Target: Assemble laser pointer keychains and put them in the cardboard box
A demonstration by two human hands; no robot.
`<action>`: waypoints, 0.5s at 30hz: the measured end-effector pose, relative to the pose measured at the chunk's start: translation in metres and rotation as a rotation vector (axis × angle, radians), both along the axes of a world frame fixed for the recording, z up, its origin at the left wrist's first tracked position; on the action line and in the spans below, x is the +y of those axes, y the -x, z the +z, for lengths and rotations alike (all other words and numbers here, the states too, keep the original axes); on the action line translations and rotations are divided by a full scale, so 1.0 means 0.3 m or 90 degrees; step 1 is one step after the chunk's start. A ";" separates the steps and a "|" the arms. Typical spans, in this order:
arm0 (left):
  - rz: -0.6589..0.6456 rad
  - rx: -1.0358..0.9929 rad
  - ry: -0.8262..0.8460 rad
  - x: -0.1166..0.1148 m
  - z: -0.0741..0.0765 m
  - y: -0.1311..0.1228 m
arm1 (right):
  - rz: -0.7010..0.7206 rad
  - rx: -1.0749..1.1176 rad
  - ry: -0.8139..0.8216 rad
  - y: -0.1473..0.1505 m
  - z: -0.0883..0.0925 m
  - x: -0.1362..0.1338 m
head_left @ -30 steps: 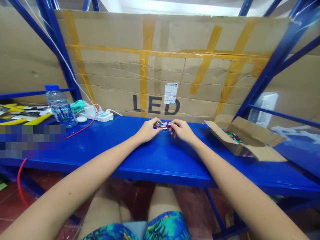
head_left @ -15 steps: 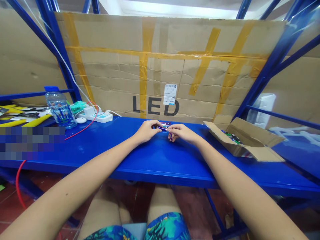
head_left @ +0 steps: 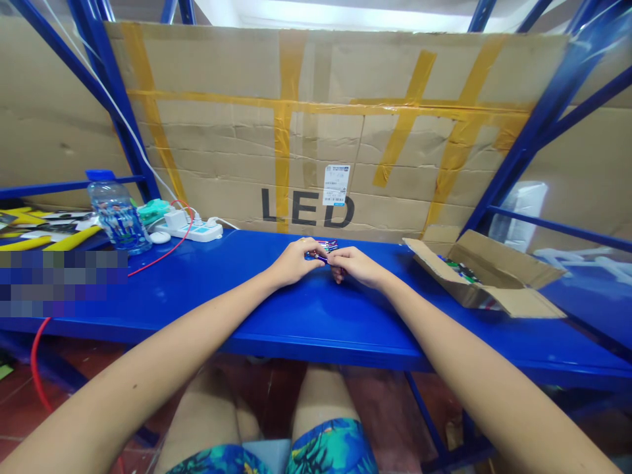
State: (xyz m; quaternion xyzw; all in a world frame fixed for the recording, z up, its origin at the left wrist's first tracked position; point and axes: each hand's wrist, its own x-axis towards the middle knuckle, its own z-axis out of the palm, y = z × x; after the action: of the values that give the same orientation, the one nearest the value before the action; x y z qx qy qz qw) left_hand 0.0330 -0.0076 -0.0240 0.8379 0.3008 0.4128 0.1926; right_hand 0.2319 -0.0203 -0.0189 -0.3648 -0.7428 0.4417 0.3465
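My left hand [head_left: 296,261] is closed, thumb and fingers pinching a small shiny purple-blue piece [head_left: 316,257] just above the blue table [head_left: 296,309]. Close against it, my right hand [head_left: 359,266] has its fingertips pressed together at the right end of that piece. What exactly the piece is, and whether the right fingers hold a second one, is too small and covered to make out. Just behind the fingertips lies a little pile of thin, shiny pieces in several colours [head_left: 330,244].
An opened cardboard box [head_left: 494,289] with small green and dark items stands at the right. Leftward are a water bottle [head_left: 116,214], a white power strip [head_left: 200,230] and a red cable [head_left: 170,252]. A large cardboard sheet marked LED [head_left: 222,158] backs the table.
My right fingers have closed in on the left hand's piece and the two hands are nearer together. The purple strand seen hanging beneath the right fingers is now hidden.
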 end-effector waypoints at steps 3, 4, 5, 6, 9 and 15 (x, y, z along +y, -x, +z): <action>-0.024 -0.128 0.133 0.025 0.004 0.004 | -0.034 0.042 0.008 0.002 -0.004 0.004; -0.040 -0.192 0.204 0.037 0.007 0.011 | -0.047 0.051 0.011 0.002 -0.005 0.006; -0.056 -0.260 0.280 0.048 0.010 0.020 | -0.060 0.055 0.012 0.001 -0.004 0.008; -0.075 -0.313 0.353 0.059 0.013 0.031 | -0.072 0.057 0.013 -0.001 -0.004 0.009; -0.115 -0.404 0.496 0.080 0.020 0.064 | -0.095 0.050 0.015 -0.006 0.002 0.012; -0.149 -0.435 0.559 0.083 0.017 0.081 | -0.113 0.030 -0.011 -0.007 0.009 0.007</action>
State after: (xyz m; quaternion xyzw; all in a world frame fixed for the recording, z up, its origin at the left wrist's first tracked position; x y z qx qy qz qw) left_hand 0.0087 0.0173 -0.0189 0.5260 0.2703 0.4725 0.6535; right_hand 0.2340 -0.0182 -0.0161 -0.4160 -0.7031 0.4108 0.4049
